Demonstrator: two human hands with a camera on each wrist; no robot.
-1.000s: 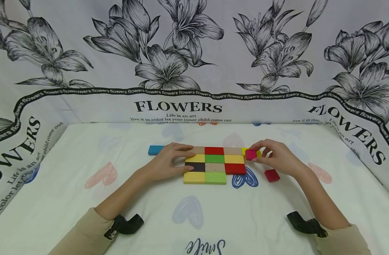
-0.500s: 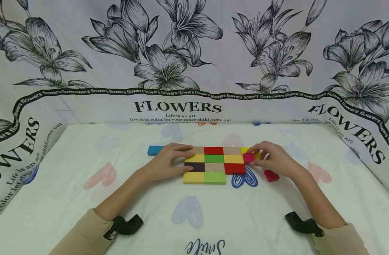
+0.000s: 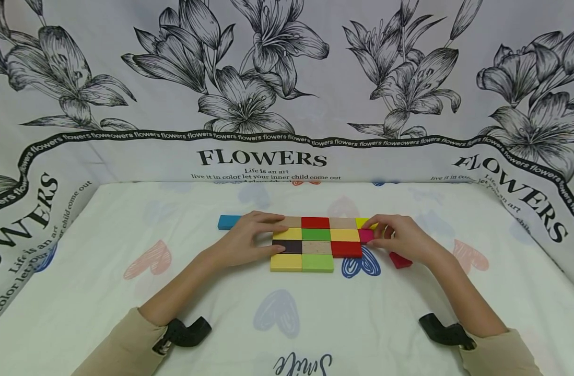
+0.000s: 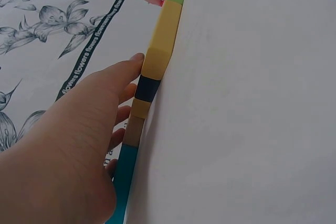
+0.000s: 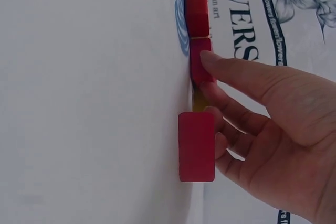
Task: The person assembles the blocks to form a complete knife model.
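Observation:
Flat coloured blocks lie edge to edge in rows on the cloth. My left hand (image 3: 239, 240) rests along their left side; its thumb reaches the dark block (image 3: 287, 246) and yellow block (image 3: 287, 262), and its other fingertips touch blocks in the back rows. A blue block (image 3: 229, 222) sticks out behind that hand. My right hand (image 3: 404, 237) pinches a small pink block (image 5: 199, 66) between thumb and forefinger, beside the second row's right yellow block (image 3: 345, 235) and in front of another yellow block (image 3: 363, 222), which the fingers partly cover.
A loose crimson block (image 3: 400, 260) lies just below my right hand, apart from the rows. The front row is a yellow and a light green block (image 3: 317, 263). White cloth (image 3: 362, 324) with printed hearts spreads around; flower-printed fabric (image 3: 287, 115) stands behind.
My right hand has moved slightly left and lowered the pink block from above the yellow one into the second row's right end. My left hand stays in place.

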